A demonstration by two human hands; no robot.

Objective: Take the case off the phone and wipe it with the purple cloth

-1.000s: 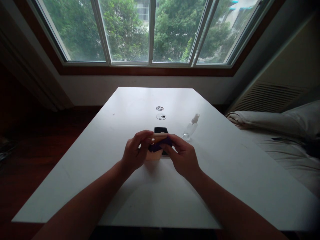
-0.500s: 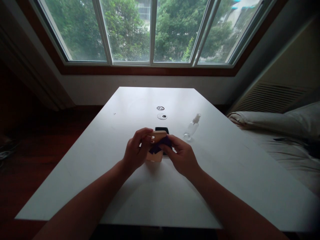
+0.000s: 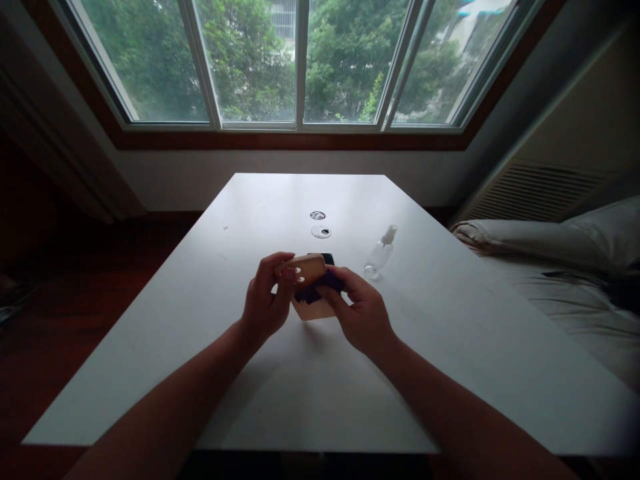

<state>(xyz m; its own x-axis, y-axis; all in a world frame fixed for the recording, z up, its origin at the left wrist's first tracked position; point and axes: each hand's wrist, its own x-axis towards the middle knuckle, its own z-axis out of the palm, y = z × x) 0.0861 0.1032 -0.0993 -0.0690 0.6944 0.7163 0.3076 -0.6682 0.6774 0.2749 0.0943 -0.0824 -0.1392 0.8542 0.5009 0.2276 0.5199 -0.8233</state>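
Two bare forearms are coming in from the lower corners of the frame and meeting just below centre over the white table (image 3: 150, 347). A tan phone-shaped case (image 3: 311, 288) is being gripped by the left hand (image 3: 264, 303), fingers curled over its top edge and thumb underneath. A dark purple cloth (image 3: 316, 291) is being pinched against it by the right hand (image 3: 361, 313), fingertips pressed together on the fabric. Compared with a second ago the case is being tilted up more and turned a bit to the right – so more of its lower face is now showing under the cloth, and it looks like the wiping is being carried on to a fresh patch. Just behind the hands, a dark phone (image 3: 327, 257) is mostly being hidden. Further up and to the right a small clear spray bottle (image 3: 380, 254) is lying on its side, and two round cable grommets (image 3: 321, 231) are sitting past centre – then the window.
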